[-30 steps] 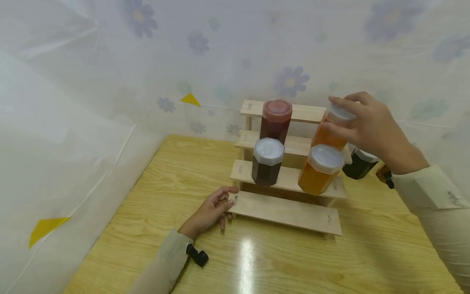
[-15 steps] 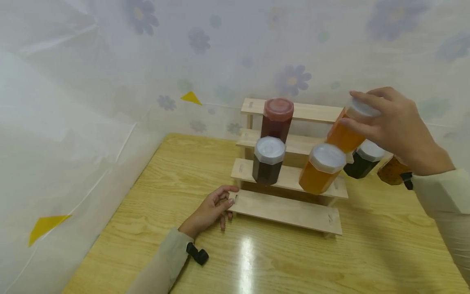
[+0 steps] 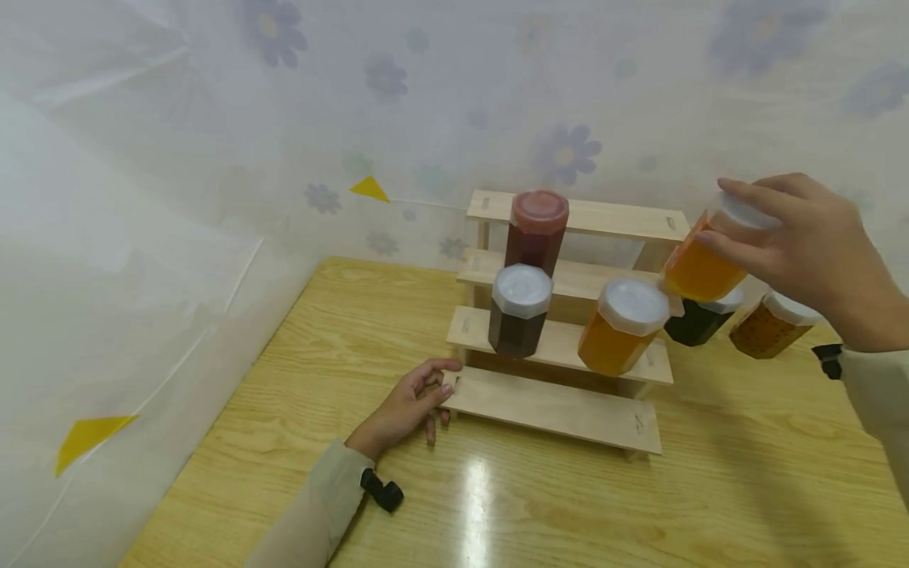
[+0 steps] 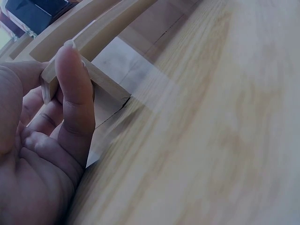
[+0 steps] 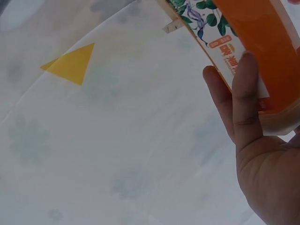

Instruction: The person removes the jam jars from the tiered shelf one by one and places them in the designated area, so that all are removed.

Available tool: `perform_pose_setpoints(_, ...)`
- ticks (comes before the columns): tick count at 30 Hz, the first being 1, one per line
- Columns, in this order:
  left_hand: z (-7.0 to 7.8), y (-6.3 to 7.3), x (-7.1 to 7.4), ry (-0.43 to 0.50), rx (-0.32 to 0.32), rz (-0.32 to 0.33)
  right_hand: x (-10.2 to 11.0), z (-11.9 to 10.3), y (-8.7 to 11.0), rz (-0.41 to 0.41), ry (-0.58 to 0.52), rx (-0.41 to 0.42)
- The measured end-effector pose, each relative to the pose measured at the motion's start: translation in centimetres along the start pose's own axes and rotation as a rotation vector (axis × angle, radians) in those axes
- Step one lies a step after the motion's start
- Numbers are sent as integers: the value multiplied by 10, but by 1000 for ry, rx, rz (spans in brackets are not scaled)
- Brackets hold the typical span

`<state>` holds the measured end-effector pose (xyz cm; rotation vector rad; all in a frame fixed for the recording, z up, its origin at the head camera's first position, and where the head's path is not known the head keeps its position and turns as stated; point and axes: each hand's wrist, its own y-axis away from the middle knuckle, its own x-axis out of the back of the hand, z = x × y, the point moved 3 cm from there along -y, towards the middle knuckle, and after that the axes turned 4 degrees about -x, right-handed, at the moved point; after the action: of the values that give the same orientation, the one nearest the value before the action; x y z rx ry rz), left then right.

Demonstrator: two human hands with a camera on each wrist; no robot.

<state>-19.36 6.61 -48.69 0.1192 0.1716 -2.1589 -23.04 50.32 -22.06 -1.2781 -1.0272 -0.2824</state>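
Note:
My right hand holds an orange jar by its whitish lid, tilted, at the right end of a wooden tiered rack. In the right wrist view the jar shows a printed label with leaves, and fingers lie along its side. At the rack's lower left corner, the thumb and fingers of my left hand pinch the end of the lowest step. A red-lidded dark red jar, a dark jar and an amber jar stand on the rack.
Right of the rack, a dark green jar and a speckled brown jar stand on the wood-grain table. A flower-patterned sheet hangs close behind the rack and along the left side.
My right hand has carried the orange jar rightward, away from the rack's upper steps. The speckled jar has come into fuller view. My left hand has stayed put.

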Motion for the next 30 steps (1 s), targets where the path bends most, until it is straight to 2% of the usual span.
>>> perform_pose_setpoints(6, 0, 1, -1, 3, 5, -1, 10, 12, 10, 80, 47, -4)
perform_pose_setpoints(9, 1, 1, 0, -1, 7, 7, 12, 19, 15, 103, 45, -51)
perform_pose_setpoints(14, 2, 4, 3, -5, 6, 20, 12, 27, 22, 62, 45, -133)
perform_pose_setpoints(20, 1, 4, 4, -2, -2, 14, 8, 38, 31, 11, 65, -186)
perform_pose_setpoints(30, 0, 3, 6, 0, -4, 13, 6, 63, 60, -36, 47, -360)
